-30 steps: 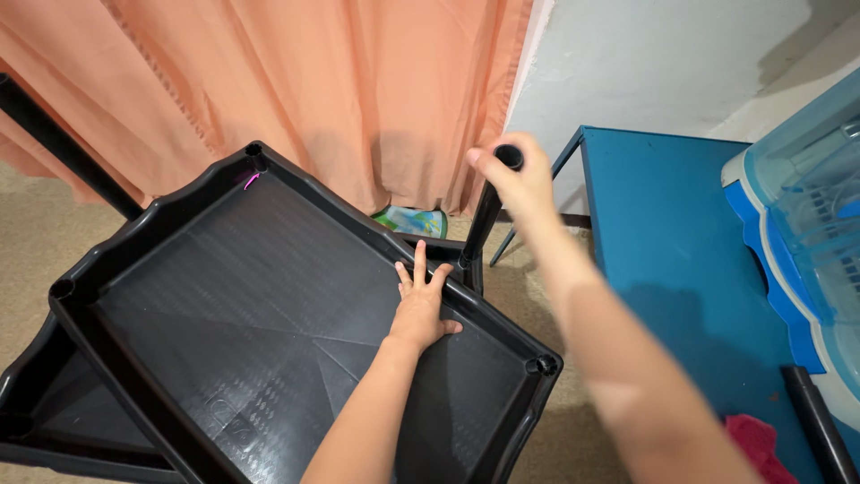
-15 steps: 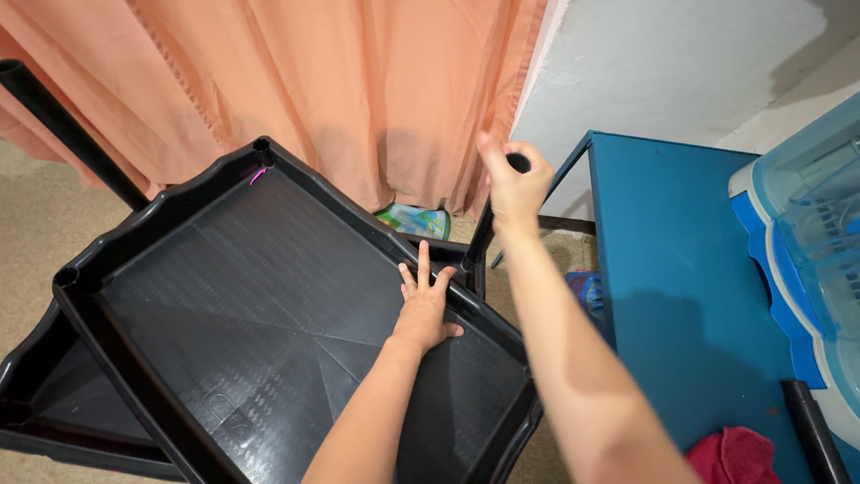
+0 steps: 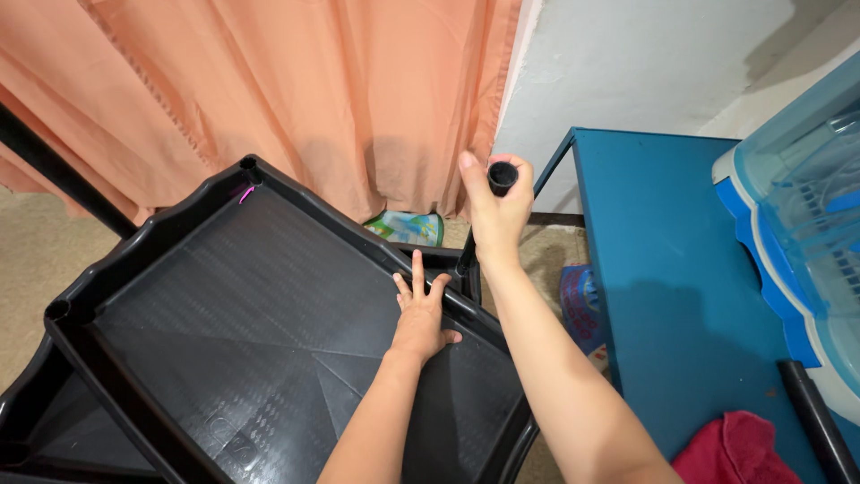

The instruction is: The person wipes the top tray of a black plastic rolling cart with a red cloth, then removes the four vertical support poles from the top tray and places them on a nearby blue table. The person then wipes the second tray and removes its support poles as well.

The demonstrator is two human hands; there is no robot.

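A peach curtain [image 3: 296, 90] hangs across the far side of the room, with a pale wall to its right and beige floor [image 3: 36, 260] below. A blue bench [image 3: 681, 296] stands at the right, carrying a pale blue plastic box [image 3: 806, 206], a red cloth [image 3: 735, 448] at its near edge and a loose black tube [image 3: 815, 421]. In the middle sits a black tray [image 3: 224, 314], tilted and skewed over a second tray [image 3: 81, 439] beneath it at the near left. The left hand [image 3: 421, 314] lies flat on the upper tray's right rim, fingers spread wide, pressing down and holding nothing. The right hand [image 3: 493, 211] is closed around the top of a black pole [image 3: 479, 224], thumb up beside its open end. The pole stands nearly upright, its long axis running from the open top down and slightly left to a corner socket just beyond the left hand; whether it is fully seated there I cannot tell. The upper tray's long axis runs from the far left corner toward the near right. I'd judge the risk lies in that skew: the upper tray rests unevenly, so a hard push on the pole could tip it or slide it off the lower one, and a pole leaning in its socket may jam or pop free.
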